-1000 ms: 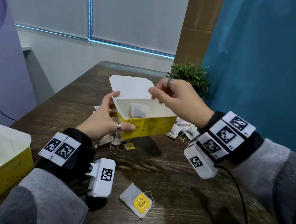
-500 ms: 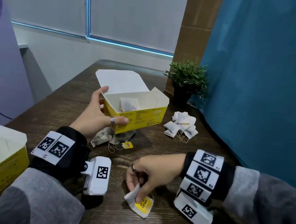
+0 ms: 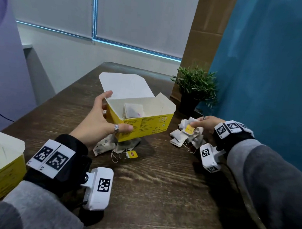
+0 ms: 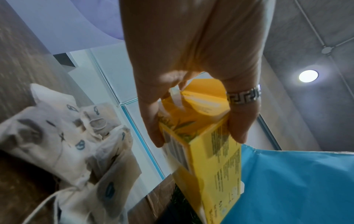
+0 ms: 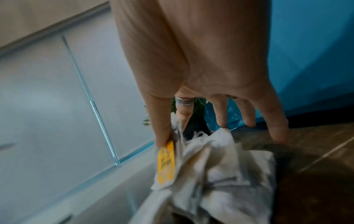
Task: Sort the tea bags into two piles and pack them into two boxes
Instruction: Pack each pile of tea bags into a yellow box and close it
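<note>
Right hand [image 3: 203, 123] carried tea bag [image 3: 189, 130] to right pile [image 3: 186, 136].

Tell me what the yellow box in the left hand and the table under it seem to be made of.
Open yellow rectangular box: looks like thin matte cardboard, printed yellow outside and plain white inside, with folded flaps. Dark brown table: wood or a wood-look laminate; grain streaks show, with a slight sheen, but the pictures cannot settle which.
</note>
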